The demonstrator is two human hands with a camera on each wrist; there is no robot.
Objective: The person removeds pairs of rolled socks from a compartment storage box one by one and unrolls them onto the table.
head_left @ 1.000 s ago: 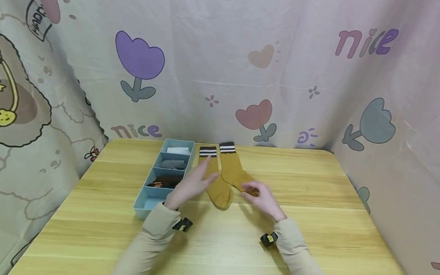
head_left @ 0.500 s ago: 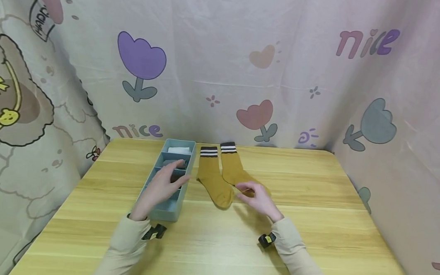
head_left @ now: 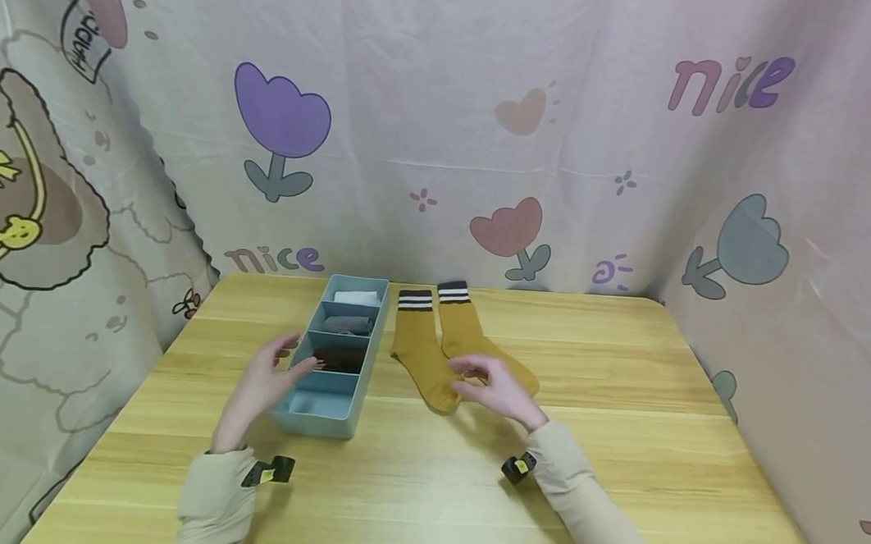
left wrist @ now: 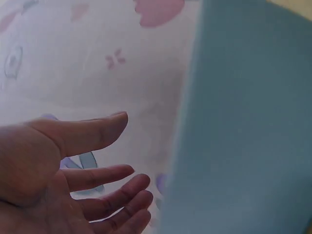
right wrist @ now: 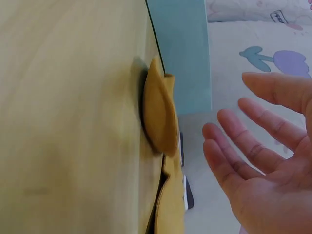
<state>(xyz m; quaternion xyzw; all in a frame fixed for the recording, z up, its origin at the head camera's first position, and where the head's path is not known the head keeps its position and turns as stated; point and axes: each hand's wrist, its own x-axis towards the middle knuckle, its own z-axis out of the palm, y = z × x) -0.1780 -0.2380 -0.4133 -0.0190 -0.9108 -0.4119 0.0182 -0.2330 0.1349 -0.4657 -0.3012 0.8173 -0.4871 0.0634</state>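
Note:
Two mustard socks with black-and-white striped cuffs lie flat, the left sock (head_left: 416,337) beside the right sock (head_left: 464,327). Just left of them stands a blue-grey divided box (head_left: 316,426). My left hand (head_left: 255,390) is at the box's left side, thumb overlapping a compartment in the head view; its fingers are spread around nothing in the left wrist view, near the box wall (left wrist: 243,117). My right hand (head_left: 499,388) hovers over the toe ends of the socks, fingers loosely bent and holding nothing. In the right wrist view a sock toe (right wrist: 161,114) lies apart from the fingers.
In the box, from the back, sit a white folded cloth (head_left: 356,298), a grey rolled cloth (head_left: 347,325) and a dark brown folded bundle (head_left: 340,359); the front compartment's floor shows. A printed curtain (head_left: 413,139) hangs behind the wooden table (head_left: 409,501).
My left hand has moved left from above the left sock, across the box, to its left side. The right hand has shifted slightly left over the sock toes. Socks and box stay put.

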